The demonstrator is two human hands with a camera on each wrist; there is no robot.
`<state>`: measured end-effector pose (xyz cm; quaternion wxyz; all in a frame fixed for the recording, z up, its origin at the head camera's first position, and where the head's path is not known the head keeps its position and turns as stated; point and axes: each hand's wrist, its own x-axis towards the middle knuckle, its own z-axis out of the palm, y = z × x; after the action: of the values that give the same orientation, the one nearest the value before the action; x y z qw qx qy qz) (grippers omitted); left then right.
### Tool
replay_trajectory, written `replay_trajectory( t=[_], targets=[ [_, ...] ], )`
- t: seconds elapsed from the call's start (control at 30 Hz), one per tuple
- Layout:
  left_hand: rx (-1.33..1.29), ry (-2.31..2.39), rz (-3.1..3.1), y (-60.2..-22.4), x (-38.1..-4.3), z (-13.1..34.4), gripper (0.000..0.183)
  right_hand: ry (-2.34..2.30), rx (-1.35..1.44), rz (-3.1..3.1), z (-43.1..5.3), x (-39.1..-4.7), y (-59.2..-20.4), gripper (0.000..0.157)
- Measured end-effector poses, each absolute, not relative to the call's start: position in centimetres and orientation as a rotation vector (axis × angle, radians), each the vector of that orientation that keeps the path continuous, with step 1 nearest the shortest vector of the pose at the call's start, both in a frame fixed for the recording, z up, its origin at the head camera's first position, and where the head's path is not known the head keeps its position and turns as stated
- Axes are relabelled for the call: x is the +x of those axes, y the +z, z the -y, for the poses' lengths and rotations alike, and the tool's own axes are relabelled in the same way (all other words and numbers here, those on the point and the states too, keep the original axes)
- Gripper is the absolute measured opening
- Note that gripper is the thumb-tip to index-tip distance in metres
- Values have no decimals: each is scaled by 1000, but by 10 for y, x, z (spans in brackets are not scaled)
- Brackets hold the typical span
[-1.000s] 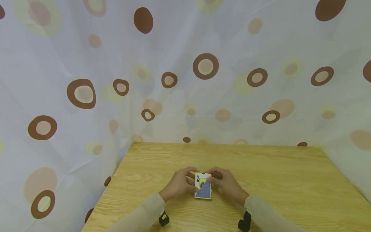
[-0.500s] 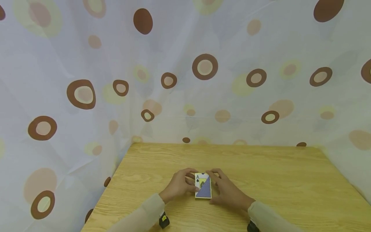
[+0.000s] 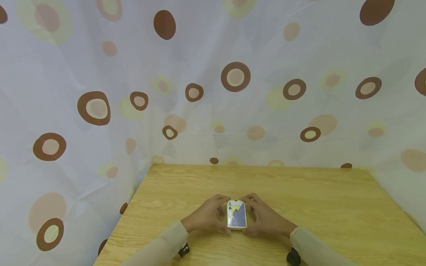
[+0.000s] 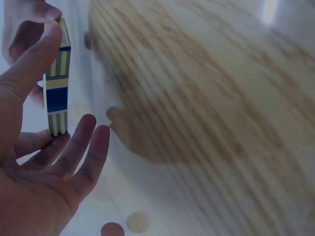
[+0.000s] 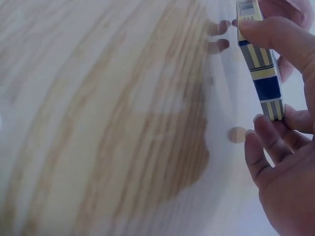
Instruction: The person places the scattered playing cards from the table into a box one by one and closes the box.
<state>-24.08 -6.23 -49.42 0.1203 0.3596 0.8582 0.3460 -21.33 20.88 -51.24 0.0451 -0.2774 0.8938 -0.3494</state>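
A playing-card box (image 3: 237, 216) stands in the middle of the head view, its ace-of-spades and blue-patterned face turned up. My left hand (image 3: 207, 217) pinches it at the left corners, thumb at the near end and a finger at the far end. On the other side my right hand (image 3: 267, 218) grips the right corners in the same way. The left wrist view shows the striped side of the card box (image 4: 57, 98) between thumb and fingertips, the remaining fingers spread. From the right wrist, the side of the card box (image 5: 267, 88) shows a dark blue band.
A wood-grain table (image 3: 299, 195) lies beneath both hands, its surface shiny in the wrist views. Behind it and along the left side hangs a pale curtain (image 3: 206, 48) with brown and yellow ovals. Black wrist devices (image 3: 184, 250) sit under the sleeves.
My right hand has shifted its hold from the box's upper face to its ends. The left thumb has slid off the face to the near end. The box has moved slightly right.
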Motion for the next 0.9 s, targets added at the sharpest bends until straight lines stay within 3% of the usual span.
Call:
replay_trajectory(
  t=[0.5,0.9],
  targets=[
    [1131,761,-2635,-501,-248,57,100,-1020,-864,-2723,-213,-214,-516,99],
    [1144,683,-2622,-499,-253,56,101,-966,-870,-2690,-217,-217,-516,105]
  ],
)
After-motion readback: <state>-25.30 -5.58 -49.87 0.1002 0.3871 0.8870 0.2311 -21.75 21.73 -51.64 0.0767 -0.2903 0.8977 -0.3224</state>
